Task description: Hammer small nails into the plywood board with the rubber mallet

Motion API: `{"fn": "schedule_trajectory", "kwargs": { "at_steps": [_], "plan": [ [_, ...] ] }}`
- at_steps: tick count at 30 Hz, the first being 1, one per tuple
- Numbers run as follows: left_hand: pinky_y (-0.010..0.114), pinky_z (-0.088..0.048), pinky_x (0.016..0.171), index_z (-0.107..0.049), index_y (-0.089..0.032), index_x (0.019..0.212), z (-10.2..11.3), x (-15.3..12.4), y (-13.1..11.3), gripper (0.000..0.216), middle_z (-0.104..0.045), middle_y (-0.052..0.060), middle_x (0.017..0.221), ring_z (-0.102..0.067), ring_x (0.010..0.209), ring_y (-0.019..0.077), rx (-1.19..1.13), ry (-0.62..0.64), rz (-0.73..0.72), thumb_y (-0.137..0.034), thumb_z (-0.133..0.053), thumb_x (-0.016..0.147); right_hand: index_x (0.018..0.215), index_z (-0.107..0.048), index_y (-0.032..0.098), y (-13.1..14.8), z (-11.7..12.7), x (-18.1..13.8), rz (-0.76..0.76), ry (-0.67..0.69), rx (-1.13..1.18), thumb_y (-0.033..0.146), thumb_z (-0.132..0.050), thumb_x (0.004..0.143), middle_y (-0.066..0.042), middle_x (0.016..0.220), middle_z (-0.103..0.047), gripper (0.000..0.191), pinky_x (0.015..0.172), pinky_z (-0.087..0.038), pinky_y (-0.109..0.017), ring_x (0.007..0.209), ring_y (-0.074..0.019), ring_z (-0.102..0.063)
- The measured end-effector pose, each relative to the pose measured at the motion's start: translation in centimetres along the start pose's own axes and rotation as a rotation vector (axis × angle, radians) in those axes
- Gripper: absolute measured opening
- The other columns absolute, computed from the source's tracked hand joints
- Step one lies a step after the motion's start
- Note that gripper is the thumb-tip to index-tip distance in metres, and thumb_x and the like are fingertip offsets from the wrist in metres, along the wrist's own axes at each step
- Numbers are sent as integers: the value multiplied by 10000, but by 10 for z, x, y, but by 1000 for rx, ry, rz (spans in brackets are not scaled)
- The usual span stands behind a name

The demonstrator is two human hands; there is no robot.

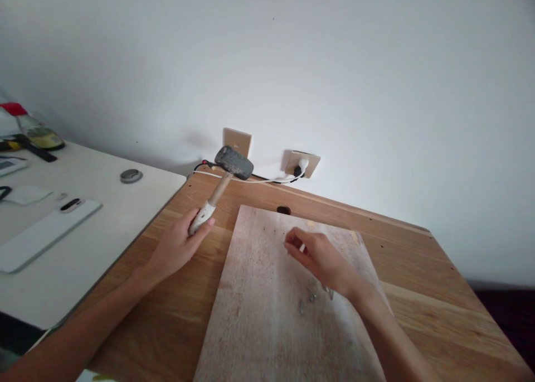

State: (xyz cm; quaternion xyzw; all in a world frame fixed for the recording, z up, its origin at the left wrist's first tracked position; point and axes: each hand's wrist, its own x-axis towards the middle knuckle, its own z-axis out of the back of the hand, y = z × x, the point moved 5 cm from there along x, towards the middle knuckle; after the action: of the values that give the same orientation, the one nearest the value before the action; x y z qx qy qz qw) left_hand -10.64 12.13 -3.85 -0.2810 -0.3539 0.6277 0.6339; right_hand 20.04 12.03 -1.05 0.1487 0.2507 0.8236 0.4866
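One mallet (pixel 219 189) is held in the left hand (pixel 184 242), whose fingers and thumb wrap the white lower end of the handle; the dark head points up and toward the wall (pixel 376 103), off to the left of the board and not touching it. The board (pixel 238 304) lies flat on the desk (pixel 418 265), with a scatter of small dark dots near its far end. Over that end is the right hand (pixel 320 254), thumb and forefinger closed in a pinch, apparently on a small piece (pixel 285 243), too tiny to name. Whether that piece touches the board cannot be told. A few metal bits (pixel 313 297) lie on the board near the right wrist, partly hidden by it. The step in hand looks like placing: the right hand seems to be choosing or steadying a spot, while the mallet waits to one side. As a judgement, the next move calls for keeping the pinch upright and still, fingertips low on the piece, and for bringing the mallet head across above it before any light tap. With the mallet in the left hand, aim so near the fingertips deserves care.
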Motion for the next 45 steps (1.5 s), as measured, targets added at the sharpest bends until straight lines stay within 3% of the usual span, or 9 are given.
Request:
{"fn": "schedule_trajectory", "kwargs": {
  "at_steps": [3,7,14,20,27,32,36,41,45],
  "plan": [
    [239,-352,520,-550,-222,816,0,-1,-5,367,-506,-45,600,-491,564,145,43,27,-49,-573,-560,923,873,-650,199,12,8,34,41,-105,-45,151,-578,951,-16,802,-720,117,659,-468,-253,710,-146,-648],
    [246,-344,528,-565,-223,824,-8,-3,-3,393,-491,-48,578,-495,564,156,20,102,-38,-596,-524,941,884,-697,187,22,3,58,100,-89,-116,105,-590,942,-28,827,-730,147,684,-473,-257,745,-154,-657],
    [278,-395,624,-645,-205,926,-10,-3,-5,337,-632,-15,691,-580,624,177,102,77,-143,-531,-561,944,918,-763,179,11,-19,70,158,-18,-155,26,-597,920,-59,881,-747,225,793,-494,-284,852,-189,-682],
    [275,-483,660,-628,-211,973,-28,-15,-8,339,-703,-2,690,-687,667,197,-38,273,-43,-530,-515,982,946,-761,174,5,-25,67,146,-15,-170,30,-596,932,-67,921,-763,219,778,-496,-276,842,-181,-693],
    [216,-413,391,-579,-193,1030,-52,-15,4,454,-577,-63,554,-564,413,139,-261,427,105,-636,-535,942,900,-791,172,0,-24,69,69,-39,-220,15,-578,920,-84,915,-781,265,793,-504,-282,873,-208,-722],
    [197,-394,380,-594,-179,1053,-55,3,0,482,-568,-60,542,-544,409,126,-282,411,87,-645,-543,941,907,-815,189,-10,-18,75,24,-44,-228,6,-607,879,-60,915,-809,279,797,-526,-262,866,-199,-749],
    [197,-386,410,-606,-179,1016,-46,14,-13,421,-577,-53,552,-547,429,121,-200,295,9,-593,-558,952,943,-822,205,-12,-15,74,10,-44,-218,6,-607,882,-35,938,-823,299,788,-539,-234,860,-176,-763],
    [216,-399,463,-620,-183,980,-38,7,-24,373,-530,-66,548,-530,450,121,-152,214,-42,-546,-532,973,943,-829,199,-6,-18,70,-23,-45,-257,8,-594,890,-70,962,-825,308,812,-535,-268,906,-217,-768],
    [229,-391,518,-671,-182,1059,-35,-1,-24,361,-590,-44,640,-548,538,132,-59,199,-93,-516,-575,960,982,-815,189,2,-25,69,-52,-42,-293,32,-591,908,-107,1051,-808,284,853,-529,-300,1015,-257,-746]
  ]
}}
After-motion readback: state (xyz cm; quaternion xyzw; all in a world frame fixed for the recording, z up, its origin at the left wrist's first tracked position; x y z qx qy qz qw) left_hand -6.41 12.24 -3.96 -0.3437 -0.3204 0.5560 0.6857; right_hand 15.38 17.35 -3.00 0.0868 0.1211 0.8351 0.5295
